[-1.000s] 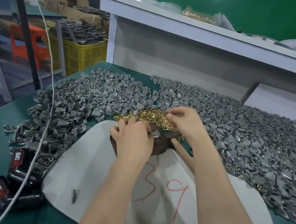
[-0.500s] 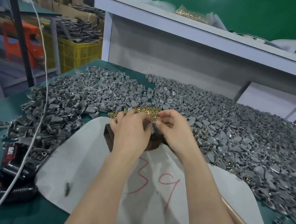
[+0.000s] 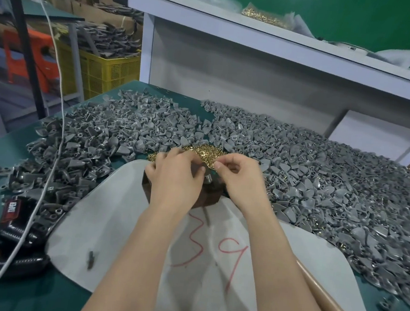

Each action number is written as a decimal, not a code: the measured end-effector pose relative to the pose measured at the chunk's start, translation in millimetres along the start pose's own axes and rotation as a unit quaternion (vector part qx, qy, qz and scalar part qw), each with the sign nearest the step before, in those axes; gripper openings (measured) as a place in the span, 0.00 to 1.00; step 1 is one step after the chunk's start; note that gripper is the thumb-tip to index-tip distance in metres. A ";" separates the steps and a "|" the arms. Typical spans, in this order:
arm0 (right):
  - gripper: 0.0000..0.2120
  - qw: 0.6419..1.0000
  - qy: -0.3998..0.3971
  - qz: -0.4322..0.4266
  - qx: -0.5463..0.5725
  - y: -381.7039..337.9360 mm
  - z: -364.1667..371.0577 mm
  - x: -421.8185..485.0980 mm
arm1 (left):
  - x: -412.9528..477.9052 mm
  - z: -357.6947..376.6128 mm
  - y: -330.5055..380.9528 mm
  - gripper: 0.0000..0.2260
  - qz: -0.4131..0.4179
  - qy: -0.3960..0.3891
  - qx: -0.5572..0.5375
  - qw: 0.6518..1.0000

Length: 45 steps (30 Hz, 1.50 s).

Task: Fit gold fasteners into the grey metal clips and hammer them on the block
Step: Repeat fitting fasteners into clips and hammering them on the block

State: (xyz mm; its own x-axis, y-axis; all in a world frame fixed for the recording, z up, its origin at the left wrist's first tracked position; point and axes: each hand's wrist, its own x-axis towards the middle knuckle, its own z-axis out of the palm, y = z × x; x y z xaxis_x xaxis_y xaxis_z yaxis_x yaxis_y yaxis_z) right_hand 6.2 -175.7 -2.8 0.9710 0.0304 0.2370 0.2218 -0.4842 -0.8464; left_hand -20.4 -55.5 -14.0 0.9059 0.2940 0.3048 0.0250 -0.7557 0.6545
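A dark brown block [image 3: 207, 196] sits at the far end of a white sheet marked "39" [image 3: 116, 222]. Over the block, my left hand [image 3: 174, 180] pinches a grey metal clip [image 3: 208, 178] that shows between my two hands. My right hand [image 3: 240, 182] is beside it, thumb and forefinger pinched on something too small to make out. A small heap of gold fasteners [image 3: 205, 153] lies just behind my fingers. Large piles of grey clips [image 3: 322, 183] spread left, behind and right. A wooden hammer handle [image 3: 323, 299] lies under my right forearm.
A white cable [image 3: 46, 164] crosses the left clip pile. Black clip-like items with red labels [image 3: 10, 213] lie at the near left. A bag of gold fasteners [image 3: 264, 16] rests on the white shelf behind. A yellow crate [image 3: 101, 71] stands beyond the table's left corner.
My right hand came back from the gold fastener heap toward the clip in my left hand. My view shifted, showing the hammer handle under my right forearm.
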 end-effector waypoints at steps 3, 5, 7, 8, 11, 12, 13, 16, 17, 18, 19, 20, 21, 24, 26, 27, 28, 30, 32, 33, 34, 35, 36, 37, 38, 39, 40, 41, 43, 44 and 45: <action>0.04 0.990 -0.033 -0.037 -0.134 0.6 4.4 -2.7 | -0.9 -1.7 -1.5 0.07 -0.014 -0.022 0.017 1.000; 0.04 0.981 -0.047 -0.043 -0.185 0.6 7.5 -3.2 | -1.7 -1.4 -0.5 0.06 -0.014 -0.034 0.025 0.999; 0.03 0.974 -0.043 -0.049 -0.217 -0.8 9.1 -3.6 | -2.1 -0.7 -0.1 0.05 -0.011 -0.039 0.032 0.999; 0.04 0.970 -0.039 -0.055 -0.234 -1.7 9.7 -3.9 | -2.2 -0.4 0.1 0.05 -0.008 -0.040 0.033 0.999; 0.04 0.958 -0.038 -0.062 -0.277 -6.3 13.5 -4.7 | -2.2 0.0 -0.1 0.06 -0.005 -0.045 0.035 0.998; 0.03 0.956 -0.039 -0.061 -0.285 -8.2 14.7 -5.0 | -2.3 0.2 -0.2 0.06 -0.004 -0.046 0.034 0.998; 0.02 0.953 -0.040 -0.059 -0.294 -9.7 15.6 -5.0 | -2.7 0.4 -0.3 0.07 -0.003 -0.047 0.034 0.998; 0.04 0.939 -0.041 -0.066 -0.335 -13.3 17.4 -5.1 | -2.6 0.7 -0.7 0.06 0.001 -0.048 0.044 0.998; 0.03 0.934 -0.041 -0.071 -0.348 -14.5 17.8 -5.3 | -2.0 0.9 -1.0 0.07 0.000 -0.047 0.048 0.998; 0.03 0.929 -0.041 -0.076 -0.360 -15.8 18.1 -5.8 | -1.5 1.2 -1.4 0.07 0.000 -0.048 0.052 0.997; 0.03 0.923 -0.043 -0.081 -0.373 -17.0 18.4 -6.3 | -1.4 1.8 -1.7 0.07 0.000 -0.049 0.055 0.997; 0.04 0.917 -0.045 -0.086 -0.387 -18.3 18.4 -6.4 | -1.1 2.1 -1.9 0.08 0.001 -0.050 0.056 0.997; 0.05 0.911 -0.048 -0.089 -0.401 -19.7 18.5 -6.0 | -1.1 2.5 -1.7 0.08 0.004 -0.051 0.058 0.997; 0.07 0.898 -0.055 -0.085 -0.428 -27.5 18.8 -4.5 | -1.0 3.5 -0.7 0.09 0.009 -0.050 0.077 0.996; 0.07 0.881 -0.065 -0.095 -0.458 -33.3 21.2 -4.0 | -0.1 3.8 -0.4 0.11 0.007 -0.052 0.091 0.994; 0.07 0.874 -0.072 -0.102 -0.471 -35.7 22.1 -4.1 | 0.2 3.9 -0.3 0.11 0.007 -0.053 0.098 0.994; 0.07 0.869 -0.079 -0.106 -0.477 -38.0 22.9 -4.3 | 0.5 4.2 -0.3 0.11 0.009 -0.055 0.105 0.993; 0.07 0.867 -0.091 -0.109 -0.477 -41.2 23.0 -4.6 | 0.4 4.7 -0.8 0.10 0.013 -0.056 0.115 0.992; 0.07 0.868 -0.101 -0.104 -0.476 -42.9 21.2 -4.3 | -0.3 4.7 -0.5 0.10 0.015 -0.055 0.109 0.992; 0.06 0.868 -0.105 -0.101 -0.476 -43.1 20.3 -3.7 | -0.6 4.5 -0.2 0.10 0.014 -0.054 0.103 0.993; 0.06 0.868 -0.107 -0.098 -0.474 -42.8 19.6 -3.4 | -0.8 4.2 0.0 0.09 0.013 -0.054 0.100 0.993; 0.06 0.870 -0.107 -0.095 -0.472 -42.6 19.2 -3.0 | -1.0 3.9 0.0 0.09 0.012 -0.054 0.098 0.994; 0.06 0.872 -0.105 -0.093 -0.470 -42.1 18.6 -2.9 | -1.1 3.9 -0.1 0.09 0.012 -0.054 0.098 0.994; 0.06 0.874 -0.103 -0.092 -0.466 -40.9 18.1 -2.8 | -1.2 4.1 -0.3 0.09 0.013 -0.054 0.099 0.994; 0.06 0.877 -0.100 -0.092 -0.461 -39.2 17.9 -2.5 | -1.2 4.3 0.1 0.10 0.013 -0.053 0.099 0.994; 0.07 0.881 -0.099 -0.090 -0.455 -36.5 17.6 -1.5 | -1.0 4.4 0.5 0.09 0.013 -0.053 0.098 0.994; 0.07 0.885 -0.100 -0.086 -0.446 -33.3 17.1 -0.1 | -0.9 4.3 1.0 0.09 0.011 -0.053 0.097 0.994; 0.07 0.893 -0.104 -0.081 -0.431 -30.2 15.8 1.0 | -0.7 4.2 1.4 0.08 0.009 -0.054 0.095 0.994; 0.08 0.922 -0.108 -0.068 -0.366 -24.1 9.8 0.2 | -0.6 4.2 0.8 0.07 0.004 -0.055 0.086 0.995; 0.10 0.940 -0.096 -0.055 -0.322 -20.7 4.5 -1.6 | -0.4 3.9 0.0 0.07 0.002 -0.054 0.079 0.995; 0.13 0.955 -0.065 -0.036 -0.286 -15.6 -2.6 -4.1 | 0.0 3.6 -0.9 0.07 0.001 -0.052 0.071 0.996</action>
State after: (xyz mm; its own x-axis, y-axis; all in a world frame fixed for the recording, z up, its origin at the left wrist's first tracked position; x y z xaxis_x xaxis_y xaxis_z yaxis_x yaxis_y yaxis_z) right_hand -1.5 -170.5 10.7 0.9664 0.1718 0.1912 0.2389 -0.8746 -0.4219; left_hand -18.9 -57.0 -17.0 0.9446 0.2366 0.2273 0.0772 -0.8336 0.5469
